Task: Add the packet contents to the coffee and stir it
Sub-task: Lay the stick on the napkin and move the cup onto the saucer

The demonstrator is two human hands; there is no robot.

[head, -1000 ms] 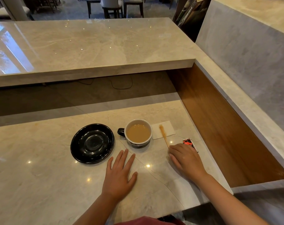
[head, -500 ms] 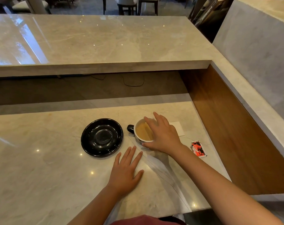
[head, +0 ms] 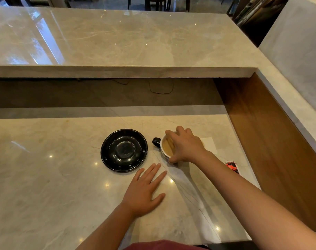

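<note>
My right hand [head: 187,146] is draped over the coffee cup [head: 164,148] from the right, fingers curled across the far rim and the thumb down by the near side, just off the counter. There's a thin wooden stir stick [head: 170,144] poking down into the coffee under the fingers — looks like it's pinched there, but the hand covers the contact so I can't tell for sure. The coffee is light brown and milky, and the cup's dark handle points left toward the saucer.

Left hand [head: 144,192] is just lying flat on the marble counter [head: 45,177], fingers spread, holding nothing, a bit nearer me than the cup.

The black saucer [head: 124,150] sits empty just left of the cup, not touching it. A white napkin [head: 209,144] peeks out from behind my right wrist. The packet [head: 232,166] — red and black, small — lies on the counter to the right of my forearm, near the wooden side panel [head: 271,141], well apart from the cup.
</note>
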